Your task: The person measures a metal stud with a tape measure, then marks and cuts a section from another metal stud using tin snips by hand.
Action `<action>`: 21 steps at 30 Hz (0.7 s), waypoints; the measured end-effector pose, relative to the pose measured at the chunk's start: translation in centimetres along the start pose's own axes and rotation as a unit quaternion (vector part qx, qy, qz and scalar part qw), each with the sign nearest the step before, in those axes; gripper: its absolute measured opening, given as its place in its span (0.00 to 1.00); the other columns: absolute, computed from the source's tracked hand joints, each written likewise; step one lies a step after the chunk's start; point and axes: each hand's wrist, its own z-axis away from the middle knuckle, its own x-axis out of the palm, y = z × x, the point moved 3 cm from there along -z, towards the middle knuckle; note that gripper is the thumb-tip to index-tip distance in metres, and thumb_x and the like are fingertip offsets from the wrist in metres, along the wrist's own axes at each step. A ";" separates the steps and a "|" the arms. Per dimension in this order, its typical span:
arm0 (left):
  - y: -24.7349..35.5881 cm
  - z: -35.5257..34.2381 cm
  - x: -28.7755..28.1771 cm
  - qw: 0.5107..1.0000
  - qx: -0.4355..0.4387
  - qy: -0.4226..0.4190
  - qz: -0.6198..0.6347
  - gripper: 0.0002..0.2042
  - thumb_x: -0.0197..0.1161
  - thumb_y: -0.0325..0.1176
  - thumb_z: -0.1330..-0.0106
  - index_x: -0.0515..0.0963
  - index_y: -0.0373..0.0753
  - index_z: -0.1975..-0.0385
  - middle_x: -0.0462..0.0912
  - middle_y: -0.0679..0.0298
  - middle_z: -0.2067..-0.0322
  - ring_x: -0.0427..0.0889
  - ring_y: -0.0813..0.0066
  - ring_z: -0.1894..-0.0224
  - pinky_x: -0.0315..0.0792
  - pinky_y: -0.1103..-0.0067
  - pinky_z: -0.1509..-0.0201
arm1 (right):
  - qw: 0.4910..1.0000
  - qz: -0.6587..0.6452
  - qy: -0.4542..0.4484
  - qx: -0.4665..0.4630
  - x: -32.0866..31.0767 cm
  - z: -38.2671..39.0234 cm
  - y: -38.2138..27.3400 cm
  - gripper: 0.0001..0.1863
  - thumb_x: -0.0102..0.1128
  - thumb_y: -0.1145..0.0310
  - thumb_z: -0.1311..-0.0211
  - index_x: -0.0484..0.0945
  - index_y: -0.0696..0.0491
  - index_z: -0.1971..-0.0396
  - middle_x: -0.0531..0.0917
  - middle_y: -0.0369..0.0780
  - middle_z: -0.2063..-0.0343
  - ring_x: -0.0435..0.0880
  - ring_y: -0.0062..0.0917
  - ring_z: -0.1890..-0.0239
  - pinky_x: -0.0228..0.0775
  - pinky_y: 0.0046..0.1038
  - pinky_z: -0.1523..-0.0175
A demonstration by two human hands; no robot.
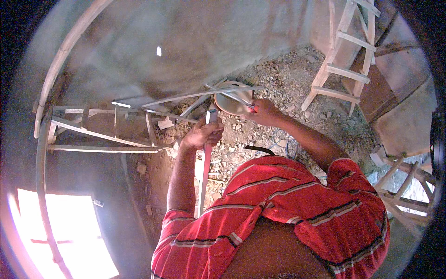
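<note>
My left hand (202, 133) is closed around a long, pale rectangular bar (205, 169), gripping it near its squared upper end. The bar runs down from the fist toward my left side. My right hand (263, 113), to the right and slightly farther off, is closed on a slim light-coloured tool with a red part at the fingers (238, 98). That tool points up and left across a round, pale bucket (227, 108); its exact kind is unclear. The bucket stands on the rubble, just beyond both hands.
Broken stone and rubble (297, 79) cover the ground along a grey plastered wall (186, 42). Wooden strips (186, 96) cross beside the bucket. A wooden trestle (102, 149) lies at left, and a ladder (341, 69) leans at the far right. Bright light enters an opening (69, 232) at lower left.
</note>
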 end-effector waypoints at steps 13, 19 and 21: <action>4.4 -1.3 5.5 0.877 0.182 0.257 -0.363 0.16 0.62 0.35 0.31 0.73 0.27 0.55 0.83 0.57 0.70 0.79 0.73 0.65 0.76 0.71 0.61 | 0.760 -0.518 -0.170 0.354 6.7 5.8 4.2 0.18 0.66 0.54 0.40 0.74 0.54 0.70 0.78 0.41 0.82 0.68 0.22 0.88 0.62 0.30 0.84; 5.7 0.2 9.6 0.834 0.337 0.143 -0.412 0.19 0.61 0.34 0.38 0.68 0.33 0.50 0.71 0.46 0.55 0.74 0.49 0.50 0.69 0.61 0.44 | 0.633 -0.693 -0.201 0.282 4.1 4.2 -1.7 0.27 0.58 0.46 0.36 0.73 0.54 0.48 0.81 0.39 0.74 0.76 0.24 0.79 0.70 0.28 0.77; 5.0 0.1 10.3 0.830 0.370 0.064 -0.413 0.25 0.66 0.36 0.40 0.68 0.36 0.45 0.73 0.48 0.55 0.75 0.48 0.47 0.69 0.62 0.41 | 0.725 -0.676 -0.085 0.097 3.8 3.0 -2.4 0.21 0.58 0.49 0.35 0.77 0.52 0.55 0.82 0.37 0.73 0.80 0.25 0.76 0.74 0.29 0.74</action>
